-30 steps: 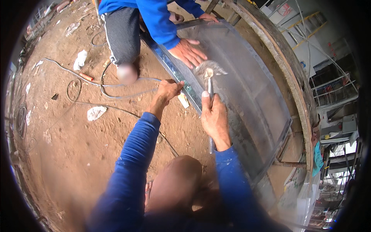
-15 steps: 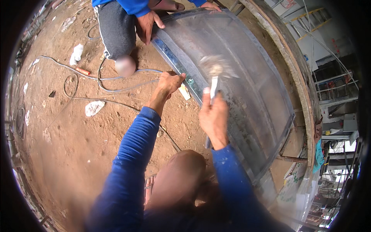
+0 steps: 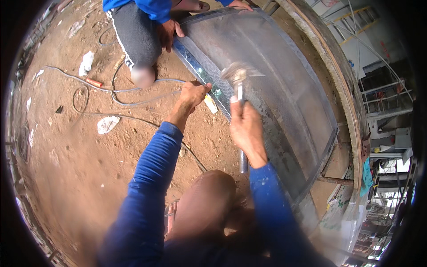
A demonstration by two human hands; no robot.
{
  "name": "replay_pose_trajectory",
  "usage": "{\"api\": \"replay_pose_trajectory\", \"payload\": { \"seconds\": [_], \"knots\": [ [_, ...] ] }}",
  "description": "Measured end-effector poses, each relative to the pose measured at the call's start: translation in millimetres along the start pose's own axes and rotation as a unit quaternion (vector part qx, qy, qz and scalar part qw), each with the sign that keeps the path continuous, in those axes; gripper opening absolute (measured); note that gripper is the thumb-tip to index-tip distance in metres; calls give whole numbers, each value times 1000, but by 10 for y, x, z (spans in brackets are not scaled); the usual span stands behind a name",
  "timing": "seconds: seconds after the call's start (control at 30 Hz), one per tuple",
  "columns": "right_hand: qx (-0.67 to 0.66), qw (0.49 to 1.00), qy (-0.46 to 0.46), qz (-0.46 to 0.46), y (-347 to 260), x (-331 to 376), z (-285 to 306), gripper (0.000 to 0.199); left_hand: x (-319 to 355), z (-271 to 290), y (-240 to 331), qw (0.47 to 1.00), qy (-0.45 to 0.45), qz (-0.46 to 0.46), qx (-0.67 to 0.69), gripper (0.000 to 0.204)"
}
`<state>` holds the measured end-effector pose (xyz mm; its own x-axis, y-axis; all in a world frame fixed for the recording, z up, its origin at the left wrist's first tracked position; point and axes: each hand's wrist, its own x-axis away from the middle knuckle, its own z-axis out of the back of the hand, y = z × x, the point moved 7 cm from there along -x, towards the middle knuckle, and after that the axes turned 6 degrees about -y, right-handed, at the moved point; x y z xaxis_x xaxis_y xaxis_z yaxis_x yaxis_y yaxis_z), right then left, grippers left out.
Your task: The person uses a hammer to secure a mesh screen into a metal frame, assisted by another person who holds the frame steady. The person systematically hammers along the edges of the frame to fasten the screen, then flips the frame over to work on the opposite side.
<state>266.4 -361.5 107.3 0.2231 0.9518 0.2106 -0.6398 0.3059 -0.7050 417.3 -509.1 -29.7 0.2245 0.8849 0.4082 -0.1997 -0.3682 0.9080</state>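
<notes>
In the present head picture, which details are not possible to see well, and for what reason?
All in the head view:
Tool head: blurred, apparently by motion; exact shape unclear.
Tool handle: its middle is hidden by the right hand.
Left hand: anything inside it is hidden by the hand itself.
Co-worker: shoulders and head cut off by the upper edge.

Rough worksite | dirt ground (image 3: 84, 187) (litter-strewn) | trailing cable (image 3: 126, 117) | yellow ladder (image 3: 359, 33) | hammer (image 3: 240, 91)

Head-worn fisheye, downward over both hands (image 3: 193, 96)
</notes>
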Motion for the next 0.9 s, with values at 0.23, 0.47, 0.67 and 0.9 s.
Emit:
{"api": "replay_pose_trajectory", "payload": {
  "seconds": [0.23,0.47,0.67,0.9],
  "knots": [
    [143,989,-28,-38,-15,-33,59,50,8,-13,85,999,-9,-10,-34,48],
    [41,999,-7,5,4,-14,0,45,-21,-33,-71,1000,-8,10,-2,48],
    [140,983,66,99,-47,-15,80,43,-33,-37,-60,1000,-15,2,10,46],
    [223,966,40,121,-27,-3,-138,46,26,-34,29,999,-1,1,-47,54]
  ]
}}
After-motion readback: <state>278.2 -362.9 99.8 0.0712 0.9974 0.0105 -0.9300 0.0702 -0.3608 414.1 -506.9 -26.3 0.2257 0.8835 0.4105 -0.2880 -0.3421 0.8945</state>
